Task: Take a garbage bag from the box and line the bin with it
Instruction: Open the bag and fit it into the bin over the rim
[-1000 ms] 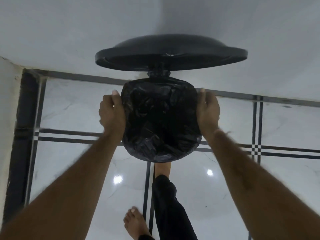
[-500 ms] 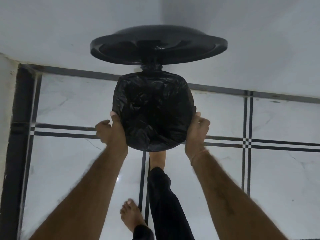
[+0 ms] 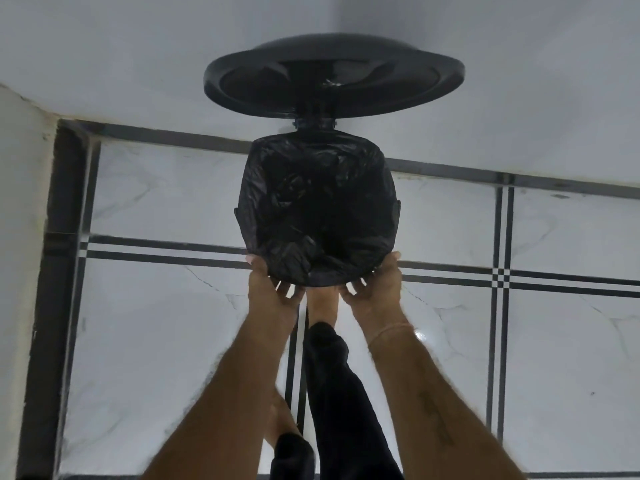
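Looking down from my head, my two bare forearms reach forward from the bottom edge of the view. Between them are my legs in black trousers (image 3: 341,393). My one bare foot (image 3: 280,420) stands on the floor near the bottom edge, and the other foot (image 3: 320,303) is planted further forward, just under the front of the bin.

My left hand (image 3: 273,285) and my right hand (image 3: 375,282) sit side by side at the near rim of the round black plastic pedal bin (image 3: 398,211). Both hands are palm-up, with fingers curled under the rim and thumbs laid along its outside. They grip the folded-over edge of the crinkled black plastic garbage bag (image 3: 317,209) against the bin. The left takes the near-left part of the rim, the right the near-right part, with a small gap between them.

The garbage bag lies inside the bin, filling its mouth. Its edge is turned out over the rim all the way round, as far as I can see. The plastic is wrinkled and glossy, and the inside is dark.

Beyond the bag, the round black bin lid (image 3: 334,83) stands raised on its hinge at the far side, its ribbed underside facing me.

The bin stands on the glossy white marble-look tiled floor (image 3: 156,341) with black inlaid lines. It is close to the far edge of the floor, where the plain white wall (image 3: 138,57) rises. A second wall runs along the left edge.
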### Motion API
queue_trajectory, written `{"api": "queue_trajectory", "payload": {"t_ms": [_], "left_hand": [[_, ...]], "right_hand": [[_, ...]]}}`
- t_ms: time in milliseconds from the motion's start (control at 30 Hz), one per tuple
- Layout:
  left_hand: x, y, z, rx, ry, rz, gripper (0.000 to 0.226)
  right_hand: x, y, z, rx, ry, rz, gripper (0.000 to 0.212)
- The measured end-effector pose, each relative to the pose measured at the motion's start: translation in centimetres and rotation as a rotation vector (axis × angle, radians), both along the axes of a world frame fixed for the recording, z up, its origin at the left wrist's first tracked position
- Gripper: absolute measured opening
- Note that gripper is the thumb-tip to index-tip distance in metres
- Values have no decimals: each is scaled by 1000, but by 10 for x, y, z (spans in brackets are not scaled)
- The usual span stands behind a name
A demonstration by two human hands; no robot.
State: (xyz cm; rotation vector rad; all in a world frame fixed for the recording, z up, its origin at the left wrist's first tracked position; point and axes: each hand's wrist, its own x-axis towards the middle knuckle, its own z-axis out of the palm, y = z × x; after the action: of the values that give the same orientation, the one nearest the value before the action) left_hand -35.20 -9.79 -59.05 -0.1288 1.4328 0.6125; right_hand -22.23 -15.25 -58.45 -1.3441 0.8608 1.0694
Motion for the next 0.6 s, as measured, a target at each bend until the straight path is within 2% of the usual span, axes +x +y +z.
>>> {"api": "queue_trajectory", "payload": {"t_ms": [100, 233, 433, 600], "left_hand": [[4, -12, -3, 4, 32, 26, 48], [-1, -16, -6, 47, 49, 65, 51], [-17, -22, -12, 62, 40, 113, 50], [-10, -13, -11, -29, 28, 174, 38]], "right_hand": [[-26, 0, 2, 52, 66, -142, 49], [-36, -2, -8, 121, 84, -242, 51], [-37, -11, -6, 114, 160, -253, 44], [-29, -5, 8, 74, 120, -323, 30]]}}
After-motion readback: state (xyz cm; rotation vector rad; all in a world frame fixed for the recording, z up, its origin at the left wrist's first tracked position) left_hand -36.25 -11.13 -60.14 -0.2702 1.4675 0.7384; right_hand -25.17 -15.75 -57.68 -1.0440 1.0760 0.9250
